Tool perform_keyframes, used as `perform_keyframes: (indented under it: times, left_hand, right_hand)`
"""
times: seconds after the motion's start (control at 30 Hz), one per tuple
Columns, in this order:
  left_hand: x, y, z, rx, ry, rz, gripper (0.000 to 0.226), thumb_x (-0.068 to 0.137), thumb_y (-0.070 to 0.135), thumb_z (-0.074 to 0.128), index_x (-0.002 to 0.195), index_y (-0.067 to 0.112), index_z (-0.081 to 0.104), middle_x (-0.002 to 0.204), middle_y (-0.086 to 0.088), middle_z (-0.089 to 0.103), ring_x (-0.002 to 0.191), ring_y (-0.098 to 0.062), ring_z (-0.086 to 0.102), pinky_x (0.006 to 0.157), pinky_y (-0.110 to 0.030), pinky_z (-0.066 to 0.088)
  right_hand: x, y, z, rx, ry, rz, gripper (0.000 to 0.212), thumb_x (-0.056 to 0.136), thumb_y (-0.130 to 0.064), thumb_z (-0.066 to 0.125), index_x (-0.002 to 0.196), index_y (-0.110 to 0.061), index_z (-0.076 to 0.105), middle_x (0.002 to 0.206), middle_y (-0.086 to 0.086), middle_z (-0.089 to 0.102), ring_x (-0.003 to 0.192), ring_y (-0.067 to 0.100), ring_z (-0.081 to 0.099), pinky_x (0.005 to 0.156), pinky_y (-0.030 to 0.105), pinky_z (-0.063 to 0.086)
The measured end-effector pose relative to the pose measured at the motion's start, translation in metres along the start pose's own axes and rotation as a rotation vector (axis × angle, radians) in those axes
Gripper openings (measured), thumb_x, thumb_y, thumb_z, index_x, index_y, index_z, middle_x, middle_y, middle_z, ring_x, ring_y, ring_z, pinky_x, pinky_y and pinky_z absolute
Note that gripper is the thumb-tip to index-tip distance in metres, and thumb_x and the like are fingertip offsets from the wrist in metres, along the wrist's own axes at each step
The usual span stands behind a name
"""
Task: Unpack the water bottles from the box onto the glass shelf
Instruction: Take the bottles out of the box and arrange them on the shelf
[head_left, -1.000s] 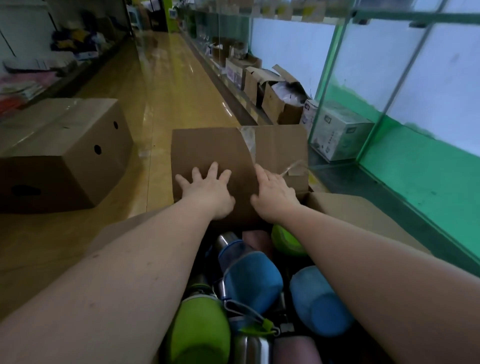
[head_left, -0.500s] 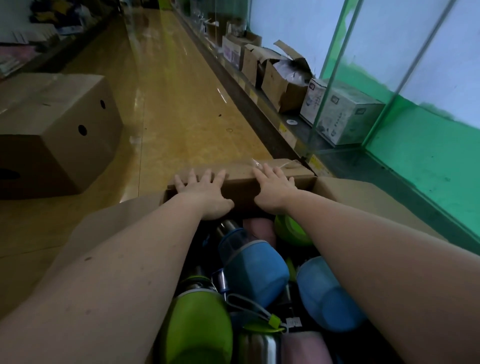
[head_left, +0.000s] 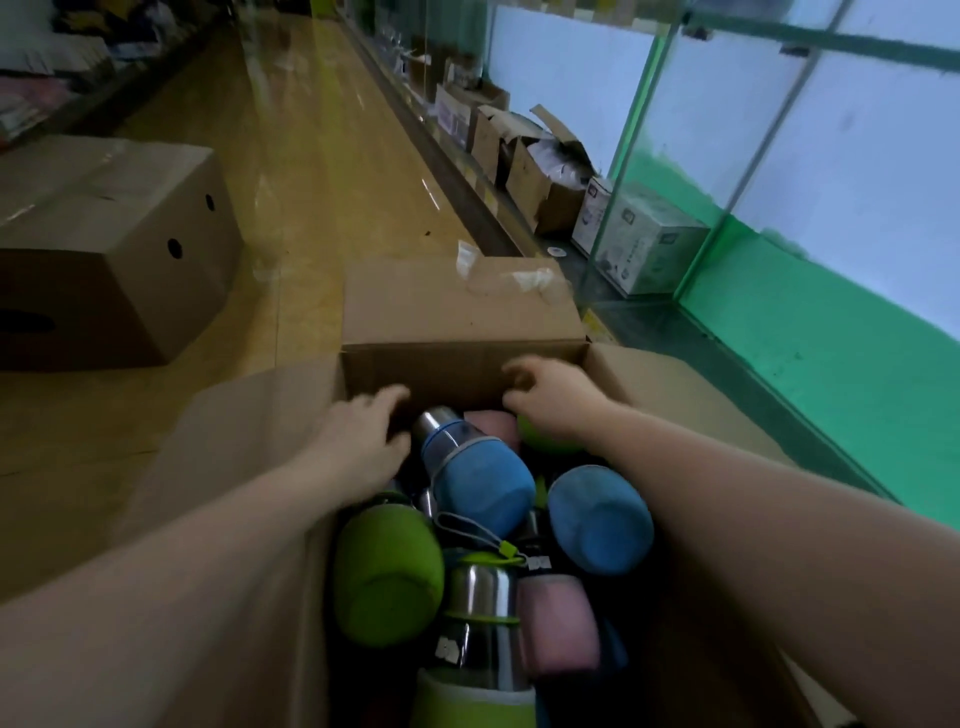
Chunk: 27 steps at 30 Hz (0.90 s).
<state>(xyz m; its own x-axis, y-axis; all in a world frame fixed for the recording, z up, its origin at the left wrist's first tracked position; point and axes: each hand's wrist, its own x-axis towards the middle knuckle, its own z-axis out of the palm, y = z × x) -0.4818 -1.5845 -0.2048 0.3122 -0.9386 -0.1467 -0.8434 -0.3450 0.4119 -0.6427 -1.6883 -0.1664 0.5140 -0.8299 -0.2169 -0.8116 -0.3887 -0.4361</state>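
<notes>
Head view: both hands have left the far flap, now folded outward; left hand (head_left: 358, 441) and right hand (head_left: 550, 397), loosely open and holding nothing, dip over water bottles (head_left: 480, 475) inside the box (head_left: 462, 364); unpacking can begin.

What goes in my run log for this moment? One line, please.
stage: reaching into box | left hand: open, beside blue bottle | right hand: over green bottle, grip unclear | shelved: none seen

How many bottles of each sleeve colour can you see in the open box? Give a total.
Blue: 2
Green: 3
Pink: 2
Total: 7 showing; more may lie hidden beneath.
</notes>
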Motion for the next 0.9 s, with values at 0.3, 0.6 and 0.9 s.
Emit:
perform_keyframes:
  times: [0.3, 0.6, 0.9]
  left_hand:
    - [-0.041, 0.037, -0.003, -0.13, -0.036, -0.083, 0.05, 0.095, 0.025, 0.044, 0.143, 0.018, 0.033, 0.137, -0.012, 0.046, 0.125, -0.03, 0.045, 0.097, -0.033, 0.038]
    - [-0.034, 0.055, 0.009, -0.334, -0.055, -0.16, 0.05, 0.094, 0.017, 0.044, 0.143, 0.02, 0.033, 0.135, -0.009, 0.05, 0.119, -0.025, 0.051, 0.086, -0.027, 0.039]
    - [-0.013, 0.04, 0.026, -0.522, -0.071, -0.291, 0.048, 0.094, 0.026, 0.044, 0.141, 0.018, 0.035, 0.128, -0.009, 0.054, 0.114, -0.028, 0.054, 0.098, -0.038, 0.045]
  right_hand:
    - [-0.032, -0.015, 0.04, -0.048, -0.122, 0.073, 0.051, 0.095, -0.025, 0.047, 0.143, -0.009, 0.036, 0.139, 0.01, 0.05, 0.126, 0.027, 0.048, 0.095, 0.027, 0.04]
    - [-0.012, -0.019, 0.064, 0.0, -0.118, 0.145, 0.055, 0.094, -0.023, 0.049, 0.142, -0.007, 0.029, 0.143, 0.018, 0.037, 0.132, 0.033, 0.038, 0.107, 0.039, 0.036]
    - [-0.005, 0.003, 0.079, 0.252, -0.144, 0.37, 0.093, 0.072, -0.047, 0.074, 0.141, -0.009, 0.024, 0.134, 0.014, 0.044, 0.118, 0.029, 0.052, 0.091, 0.034, 0.045]
